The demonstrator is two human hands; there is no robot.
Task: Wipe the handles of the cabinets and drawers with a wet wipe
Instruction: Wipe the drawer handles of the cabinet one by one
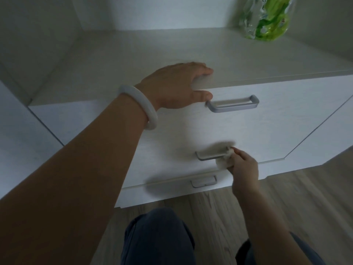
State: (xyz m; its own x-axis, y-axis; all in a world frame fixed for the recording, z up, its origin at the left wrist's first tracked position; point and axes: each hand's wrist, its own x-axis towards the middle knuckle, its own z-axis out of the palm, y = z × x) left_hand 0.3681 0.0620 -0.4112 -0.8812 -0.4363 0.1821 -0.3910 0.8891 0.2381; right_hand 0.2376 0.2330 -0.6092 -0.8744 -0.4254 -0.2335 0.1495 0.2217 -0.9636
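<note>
Three drawer handles (233, 105), one wet wipe (223, 161), one green packet (265, 18), one bangle (139, 106)

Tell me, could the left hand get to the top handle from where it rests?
Probably yes. The left hand lies flat on the cabinet's top edge, its thumb right at the near end of the top handle, with nothing between them. The right hand works lower down with the wipe.

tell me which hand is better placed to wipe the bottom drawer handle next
Right. The right hand already pinches the wet wipe at the middle drawer handle, just above the bottom drawer handle. The left hand rests on the cabinet top, holding nothing.
</note>
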